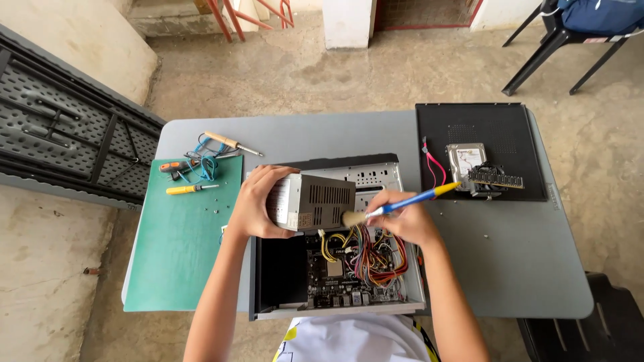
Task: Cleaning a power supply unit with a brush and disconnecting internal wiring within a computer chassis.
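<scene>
My left hand (253, 201) grips a grey power supply box (314, 200), lifted above an open computer case (402, 268). A bundle of coloured wires (369, 251) runs from the box down to the motherboard (332, 271) inside the case. My right hand (406, 218) holds a paintbrush with a blue and yellow handle (416, 199). Its pale bristles (351, 218) touch the vented end of the power supply box.
A green cutting mat (181, 248) lies left of the case with screwdrivers (191, 189) and a blue cable at its top. A black side panel (503, 134) at the right carries a hard drive (464, 161) and a memory stick (496, 179). A folded table leans at far left, chairs stand at the right.
</scene>
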